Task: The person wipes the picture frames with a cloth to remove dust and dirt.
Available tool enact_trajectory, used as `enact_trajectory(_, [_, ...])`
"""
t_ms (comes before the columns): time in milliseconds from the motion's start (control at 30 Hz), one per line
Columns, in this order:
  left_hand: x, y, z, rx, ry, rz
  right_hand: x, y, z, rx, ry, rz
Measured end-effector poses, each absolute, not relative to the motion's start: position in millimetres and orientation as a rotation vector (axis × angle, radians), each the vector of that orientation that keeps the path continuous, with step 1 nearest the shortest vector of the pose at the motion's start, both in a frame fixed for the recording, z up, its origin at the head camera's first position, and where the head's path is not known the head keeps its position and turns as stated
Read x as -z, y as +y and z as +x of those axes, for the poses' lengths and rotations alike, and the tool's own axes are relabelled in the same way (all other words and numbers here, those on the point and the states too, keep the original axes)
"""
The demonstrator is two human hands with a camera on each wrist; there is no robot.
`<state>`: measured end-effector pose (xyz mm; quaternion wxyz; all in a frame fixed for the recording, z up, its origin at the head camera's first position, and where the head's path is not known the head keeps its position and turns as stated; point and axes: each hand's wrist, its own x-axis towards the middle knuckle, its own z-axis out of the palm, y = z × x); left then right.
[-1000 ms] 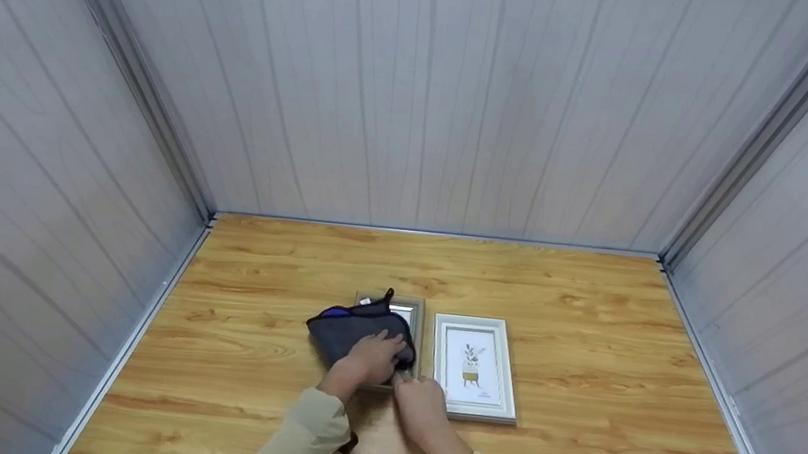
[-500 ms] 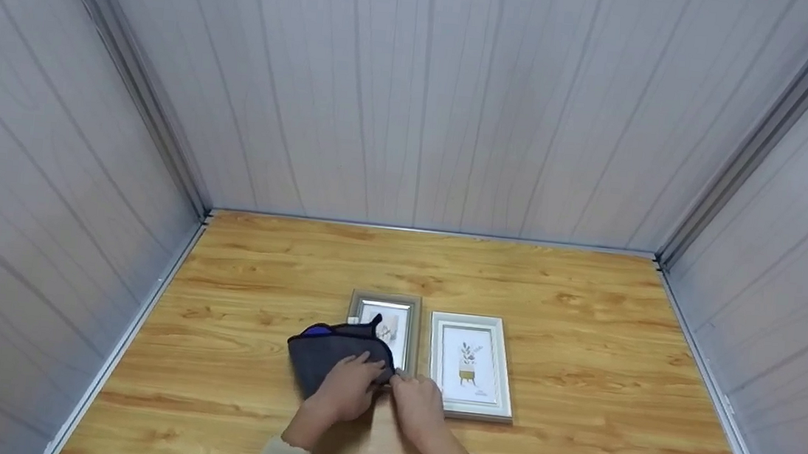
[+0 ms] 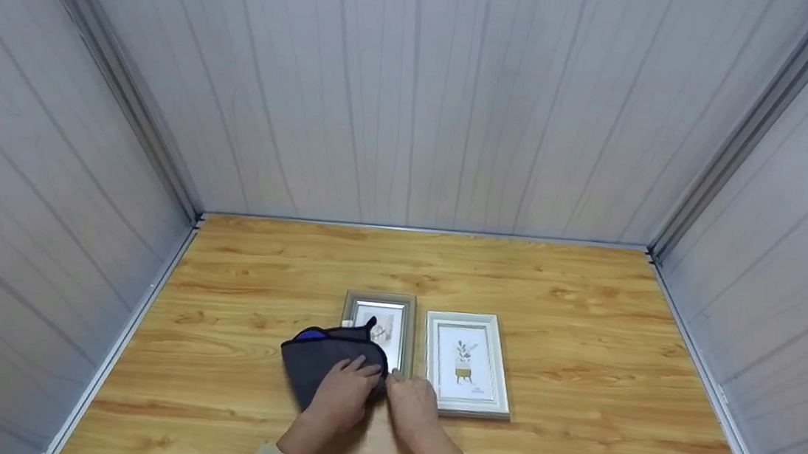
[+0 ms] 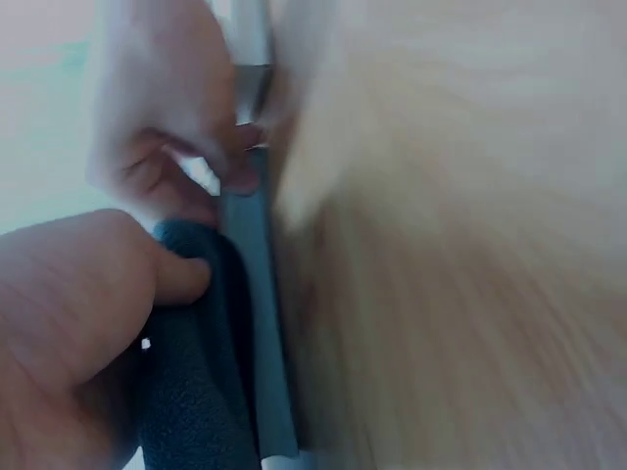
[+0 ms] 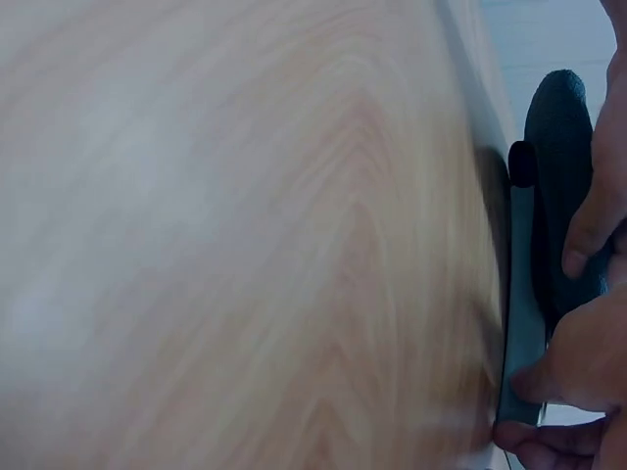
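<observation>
- While the left hand (image 3: pixel 343 392) presses the dark cloth (image 3: pixel 309 370) down with its fingers, its thumb closes on the cloth's near side in the wrist views, so it seems gripped as well as pushed.
- Under the cloth, the grey picture frame (image 3: pixel 394 330) lies on the surface (image 3: pixel 585 348), its near left part covered.
- At the frame's near right corner, the right hand (image 3: pixel 415 399) pinches the rim between thumb and fingers.
- Compared with a second ago, cloth and left hand have come back toward the person and leftward, baring the frame's upper part and right side; over the last half second they have hardly shifted.
- That suggests the work now centres on the near left part, with the right hand's grip steadying the frame.
- Just to the right, apart from the grey one, lies the white picture frame (image 3: pixel 465 363); whether the right hand touches it, I cannot tell.
</observation>
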<state>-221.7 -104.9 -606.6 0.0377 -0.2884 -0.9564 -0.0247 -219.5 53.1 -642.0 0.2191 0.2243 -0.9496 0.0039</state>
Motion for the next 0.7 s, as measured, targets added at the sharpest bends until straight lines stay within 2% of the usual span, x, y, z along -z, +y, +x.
enact_trajectory(333, [605.5,-131.9,-218.1,-0.089,-2.983,-0.805,642.6,52.8,-218.7,-0.06,-2.621,0.577])
enact_trajectory(500, [607.9,-118.0,-219.4,0.052,-2.945,-0.91,642.0,51.8,-218.3,-0.035,-2.621,0.593])
enact_trajectory(700, [614.4,-104.4,-222.7,0.138,-2.909,-0.895,639.7,53.4,-218.6,-0.111,-2.648,0.581])
